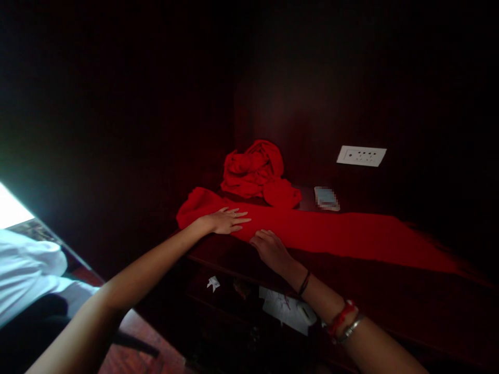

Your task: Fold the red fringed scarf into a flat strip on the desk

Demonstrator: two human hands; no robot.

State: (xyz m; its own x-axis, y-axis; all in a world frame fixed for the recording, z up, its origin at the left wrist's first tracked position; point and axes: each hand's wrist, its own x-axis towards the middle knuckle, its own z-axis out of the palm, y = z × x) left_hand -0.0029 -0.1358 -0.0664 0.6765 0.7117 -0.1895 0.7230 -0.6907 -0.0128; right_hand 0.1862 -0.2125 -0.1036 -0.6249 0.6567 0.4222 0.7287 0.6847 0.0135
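A long red scarf (335,234) lies stretched across a dark wooden shelf, its right end looking fringed. My left hand (224,221) rests flat on the scarf's left part, fingers spread, a ring on one of them. Just to the right, my right hand (271,249) is closed at the scarf's near edge; the fingers bend in and seem to pinch the cloth, though the fingertips are partly hidden. Behind the scarf sits a crumpled heap of red cloth (253,169) against the back panel.
A phone (326,198) lies beside a grey flat item (306,198) behind the scarf. On the back wall is a white socket plate (362,156). Below, a lower shelf holds papers (286,311) and a small white scrap (213,283). A person in white clothing (31,275) is at left.
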